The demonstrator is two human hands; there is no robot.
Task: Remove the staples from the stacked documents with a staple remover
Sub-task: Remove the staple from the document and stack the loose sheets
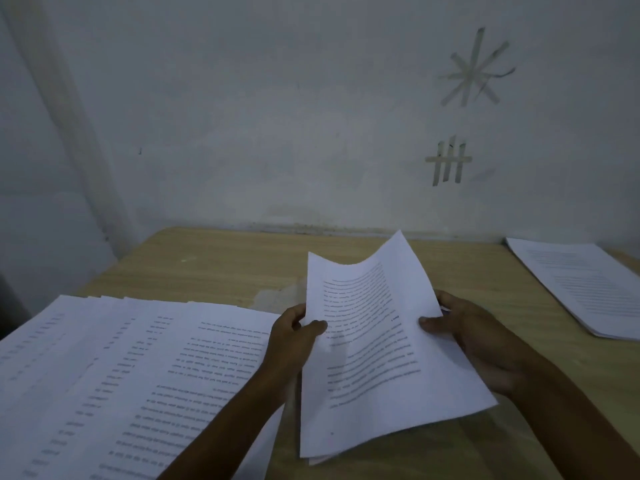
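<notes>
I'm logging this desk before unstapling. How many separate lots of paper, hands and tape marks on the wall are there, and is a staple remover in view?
Lots of paper: 3 (held document, fanned spread at left, stack at far right)
Hands: 2 (left hand, right hand)
Tape marks: 2 (star, tally)
Staple remover: 0 in view
Total: 7

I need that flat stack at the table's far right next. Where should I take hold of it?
Likely the near left edge of the stack: it lies flat on the table, so only edges offer a grip. Come from the near side with the closer right hand.
</notes>
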